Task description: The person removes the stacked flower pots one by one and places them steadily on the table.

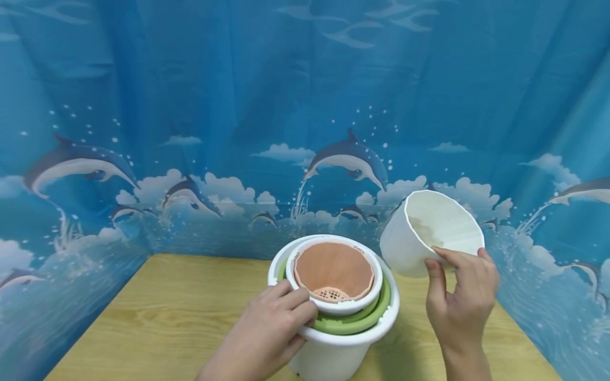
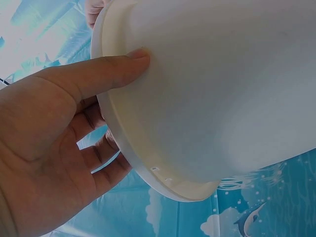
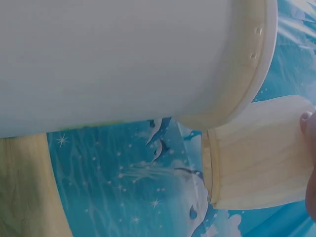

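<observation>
The small white pot (image 1: 431, 227) is in the air, just above and to the left of the fingers of the right hand (image 1: 462, 291), which hold it by the rim: the thumb is on the outer wall and the forefinger goes over the edge to the inside. This pot is tilted, with its mouth turned upward and to the right, and inside it, beyond the fingertips, there is a brownish patch. Farther left of these same fingers stands a stack of pots, near the small pot; whether they touch, I cannot tell. The left hand (image 1: 274, 330) grips the rim of the large white pot (image 1: 329, 362), which is the outermost: its thumb presses the outer wall, and its other fingers are bent over the edge. To the right of the left fingertips, inside this pot, sits at least 1 green pot (image 1: 345, 325), then 1 inner white pot (image 1: 378, 278), and in the middle 1 terracotta-coloured pot (image 1: 335, 264) with small holes in its bottom. Below the 2 hands is a wooden table (image 1: 200, 307), and beyond the fingers hangs a blue curtain (image 1: 190, 106), printed with dolphins, clouds and waves.
</observation>
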